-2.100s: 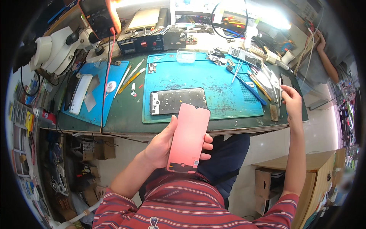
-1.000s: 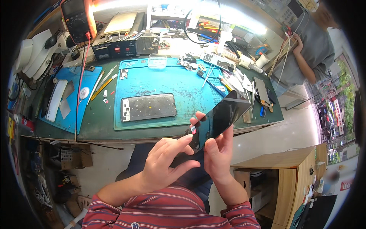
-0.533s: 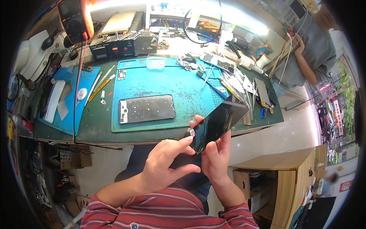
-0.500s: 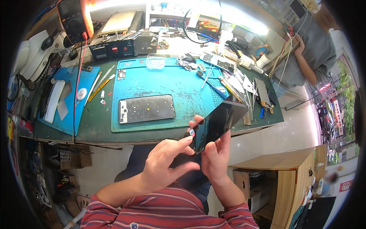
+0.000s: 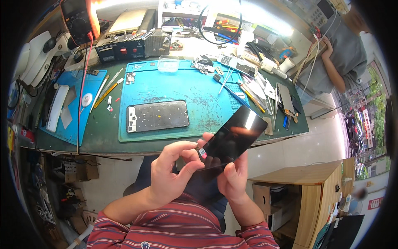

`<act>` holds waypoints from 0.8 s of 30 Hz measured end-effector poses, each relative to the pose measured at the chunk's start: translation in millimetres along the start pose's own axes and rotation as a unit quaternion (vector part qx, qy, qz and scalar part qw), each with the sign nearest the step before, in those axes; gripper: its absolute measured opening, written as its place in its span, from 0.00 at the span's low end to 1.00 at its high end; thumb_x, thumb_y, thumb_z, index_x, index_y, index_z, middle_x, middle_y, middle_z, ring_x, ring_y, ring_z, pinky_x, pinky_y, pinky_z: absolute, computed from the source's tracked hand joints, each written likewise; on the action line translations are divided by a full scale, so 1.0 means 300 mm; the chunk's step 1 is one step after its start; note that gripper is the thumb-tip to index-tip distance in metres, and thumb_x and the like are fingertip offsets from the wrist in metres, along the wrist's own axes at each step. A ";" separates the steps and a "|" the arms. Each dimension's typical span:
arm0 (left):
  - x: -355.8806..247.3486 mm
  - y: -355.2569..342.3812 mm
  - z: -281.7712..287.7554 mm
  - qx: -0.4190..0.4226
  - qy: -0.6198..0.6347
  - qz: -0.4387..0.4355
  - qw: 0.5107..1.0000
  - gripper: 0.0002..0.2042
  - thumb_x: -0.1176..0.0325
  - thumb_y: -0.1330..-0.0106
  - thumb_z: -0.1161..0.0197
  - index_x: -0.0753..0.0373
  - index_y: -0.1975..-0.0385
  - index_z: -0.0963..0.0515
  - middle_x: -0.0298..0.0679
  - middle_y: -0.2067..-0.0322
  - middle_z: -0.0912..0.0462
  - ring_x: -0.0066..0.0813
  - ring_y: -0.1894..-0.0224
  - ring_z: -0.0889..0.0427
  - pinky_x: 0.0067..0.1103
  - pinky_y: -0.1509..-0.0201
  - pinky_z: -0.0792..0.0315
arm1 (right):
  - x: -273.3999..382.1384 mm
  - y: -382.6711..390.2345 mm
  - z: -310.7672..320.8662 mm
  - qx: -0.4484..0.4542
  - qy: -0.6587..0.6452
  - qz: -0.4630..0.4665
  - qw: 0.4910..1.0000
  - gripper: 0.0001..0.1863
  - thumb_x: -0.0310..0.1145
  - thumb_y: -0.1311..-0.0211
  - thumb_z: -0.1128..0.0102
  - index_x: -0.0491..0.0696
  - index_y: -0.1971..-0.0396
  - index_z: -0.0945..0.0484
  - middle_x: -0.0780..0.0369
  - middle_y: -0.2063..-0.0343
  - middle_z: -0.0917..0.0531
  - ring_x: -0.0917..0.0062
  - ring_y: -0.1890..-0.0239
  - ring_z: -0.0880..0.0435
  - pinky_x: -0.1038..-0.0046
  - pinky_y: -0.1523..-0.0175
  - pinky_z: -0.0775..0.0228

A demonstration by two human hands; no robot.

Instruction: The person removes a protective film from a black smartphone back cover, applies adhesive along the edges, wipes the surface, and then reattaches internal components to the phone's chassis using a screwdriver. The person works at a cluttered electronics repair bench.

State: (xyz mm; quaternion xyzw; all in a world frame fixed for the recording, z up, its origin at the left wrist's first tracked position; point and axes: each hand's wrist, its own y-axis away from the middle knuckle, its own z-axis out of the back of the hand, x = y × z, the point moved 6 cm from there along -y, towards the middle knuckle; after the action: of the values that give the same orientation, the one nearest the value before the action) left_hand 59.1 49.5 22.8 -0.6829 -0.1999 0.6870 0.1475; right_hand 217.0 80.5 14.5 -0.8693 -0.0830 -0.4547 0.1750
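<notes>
A glossy black phone screen (image 5: 237, 135) is tilted above the near edge of the bench, light reflecting off its upper part. My right hand (image 5: 234, 178) grips it from below, thumb along the near right edge and fingertips showing past the left edge. On its lower left side sits a small white and red label (image 5: 202, 153). My left hand (image 5: 172, 170) is curled beside that label, thumb and fingers bent in at the screen's lower left edge; what they pinch is hidden. A phone frame (image 5: 157, 116) with pale specks lies on the blue mat (image 5: 199, 93).
Tweezers (image 5: 226, 81), a brush and several thin tools lie at the mat's right. A clear plastic box (image 5: 168, 64) stands at its back. At left are a second blue mat (image 5: 85, 106) and a multimeter (image 5: 78, 20) with hanging leads. Another person (image 5: 331, 58) is at the far right.
The screen has turned its glossy face more toward me and moved slightly left. My left fingers have curled in, the thumb drawing back toward the label's side.
</notes>
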 end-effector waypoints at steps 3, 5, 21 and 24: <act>-0.001 -0.013 0.017 -0.021 -0.002 0.010 1.000 0.20 0.78 0.29 0.31 0.65 0.43 0.31 0.37 0.65 0.20 0.22 0.63 0.21 0.19 0.54 0.25 | -0.005 0.011 0.003 0.014 -0.017 -0.012 1.000 0.43 0.47 0.29 0.32 0.48 0.25 0.46 0.42 0.31 0.30 0.52 0.31 0.25 0.51 0.28 0.32; 0.010 -0.019 0.027 -0.038 0.013 0.010 0.999 0.19 0.78 0.29 0.31 0.65 0.44 0.31 0.37 0.63 0.20 0.22 0.62 0.21 0.19 0.53 0.25 | -0.004 0.020 0.005 0.015 -0.033 -0.018 0.999 0.44 0.48 0.29 0.32 0.48 0.25 0.46 0.41 0.31 0.30 0.51 0.31 0.25 0.51 0.28 0.33; 0.064 -0.027 0.092 -0.126 0.029 0.046 0.991 0.13 0.78 0.27 0.34 0.64 0.50 0.30 0.35 0.61 0.21 0.19 0.60 0.24 0.17 0.55 0.27 | 0.021 0.066 0.007 -0.001 -0.035 -0.056 0.998 0.52 0.58 0.31 0.33 0.38 0.24 0.47 0.39 0.29 0.33 0.47 0.29 0.29 0.49 0.27 0.32; 0.070 -0.023 0.098 -0.139 0.039 0.056 0.988 0.12 0.77 0.27 0.33 0.65 0.50 0.30 0.35 0.61 0.21 0.20 0.60 0.23 0.18 0.53 0.26 | 0.015 0.082 0.015 -0.010 -0.062 -0.058 0.996 0.51 0.57 0.31 0.33 0.41 0.23 0.47 0.38 0.30 0.33 0.46 0.29 0.29 0.47 0.27 0.34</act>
State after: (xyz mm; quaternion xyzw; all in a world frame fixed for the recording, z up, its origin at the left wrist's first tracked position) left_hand 28.9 63.3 7.4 -0.7330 -0.2492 0.6327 0.0196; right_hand 230.3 59.5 10.1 -0.8913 -0.1394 -0.4099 0.1347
